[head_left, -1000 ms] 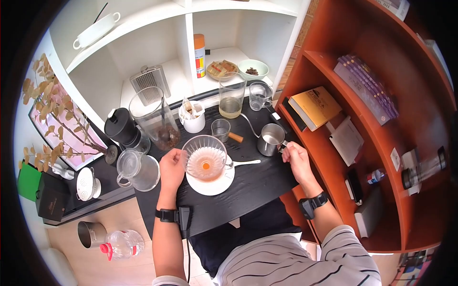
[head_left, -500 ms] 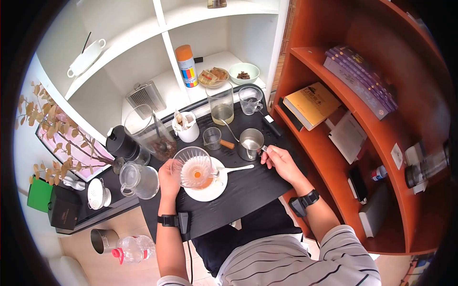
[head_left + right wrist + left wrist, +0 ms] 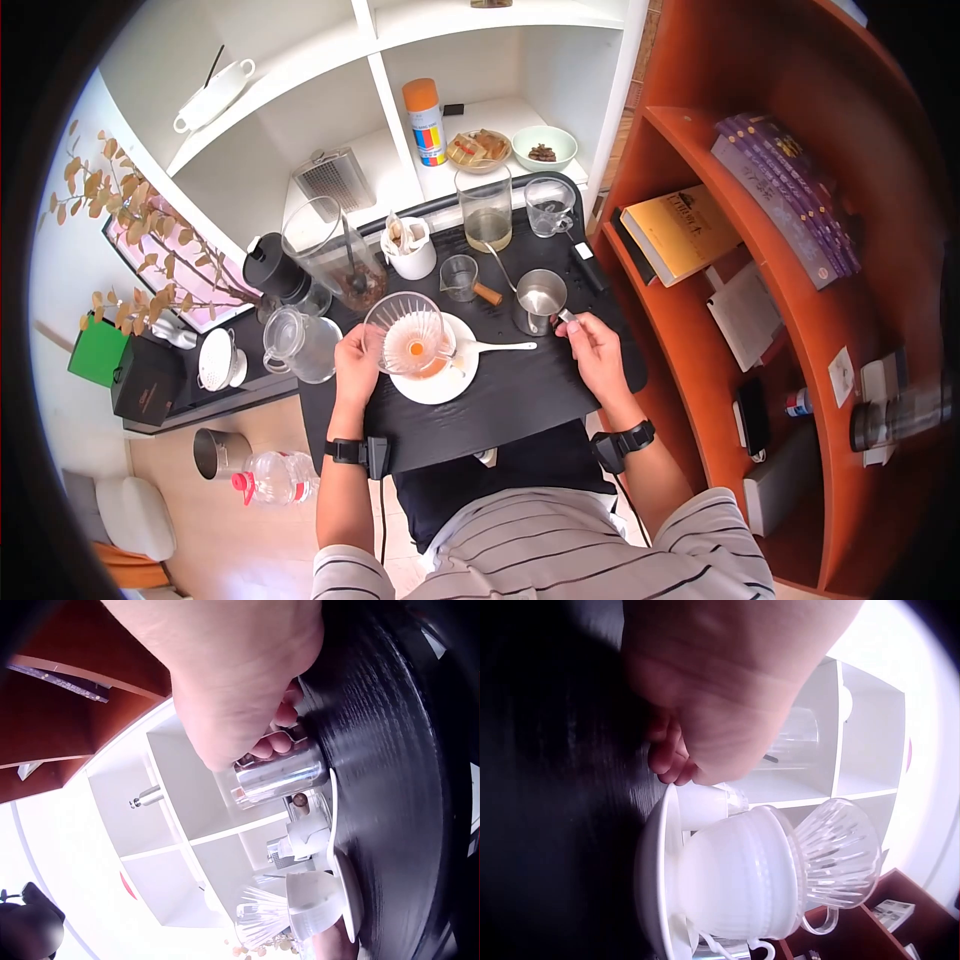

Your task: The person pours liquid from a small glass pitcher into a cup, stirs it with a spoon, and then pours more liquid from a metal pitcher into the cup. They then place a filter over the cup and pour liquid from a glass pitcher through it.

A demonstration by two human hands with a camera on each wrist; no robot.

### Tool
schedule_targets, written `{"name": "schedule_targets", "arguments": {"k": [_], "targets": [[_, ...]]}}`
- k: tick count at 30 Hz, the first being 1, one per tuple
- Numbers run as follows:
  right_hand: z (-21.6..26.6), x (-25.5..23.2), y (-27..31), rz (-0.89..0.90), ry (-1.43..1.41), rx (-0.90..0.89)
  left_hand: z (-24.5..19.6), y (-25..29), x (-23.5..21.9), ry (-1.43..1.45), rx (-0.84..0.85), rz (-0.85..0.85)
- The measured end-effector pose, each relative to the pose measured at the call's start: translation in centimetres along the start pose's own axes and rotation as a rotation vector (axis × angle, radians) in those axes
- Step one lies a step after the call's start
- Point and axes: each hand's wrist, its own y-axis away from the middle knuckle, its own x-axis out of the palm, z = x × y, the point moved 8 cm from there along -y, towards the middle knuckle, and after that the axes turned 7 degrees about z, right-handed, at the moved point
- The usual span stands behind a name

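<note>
On the black table a white cup (image 3: pixel 735 877) stands on a white saucer (image 3: pixel 432 391), with a ribbed clear coffee dripper (image 3: pixel 408 325) on top. Some orange-brown colour shows at the dripper's bottom. My left hand (image 3: pixel 356 366) rests beside the saucer, fingers loosely bent and fingertips right at the rim. To the right, my right hand (image 3: pixel 594 352) holds the handle of a lidless steel gooseneck jug (image 3: pixel 540 300); in the right wrist view its fingers curl through the handle. The jug stands upright on the table, its thin spout pointing away to the back left.
A white spoon (image 3: pixel 505 346) lies across the saucer toward the jug. Behind stand a small wood-handled glass pitcher (image 3: pixel 458 277), a white mug (image 3: pixel 410 255) and a tall glass (image 3: pixel 486 215). At left are a lidded glass jug (image 3: pixel 300 348) and a black grinder (image 3: pixel 275 265).
The right hand has brought the steel jug left, closer to the cup. The left hand stays beside the saucer. The head view has shifted a little.
</note>
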Motion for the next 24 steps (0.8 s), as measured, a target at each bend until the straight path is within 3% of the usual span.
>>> {"name": "schedule_targets", "arguments": {"k": [4,10,16,22,24], "targets": [[-0.3,-0.1,-0.2,0.02,0.068,-0.006,1.0,2.0,0.0,-0.014,-0.098,-0.057],[0.0,0.4,-0.4,0.036,-0.005,-0.062,-0.3,3.2,0.7,-0.081,0.081,-0.146],[0.0,0.5,-0.5,0.037,-0.106,-0.02,0.0,3.3,0.5,-0.136,0.066,-0.182],[0.0,-0.2,-0.2,-0.072,-0.068,-0.054,-0.4,3.2,0.6,-0.15,0.059,-0.156],[1.1,-1.3,0.1,-0.225,-0.06,-0.137,-0.4,3.1,0.6,-0.141,0.05,-0.159]]}}
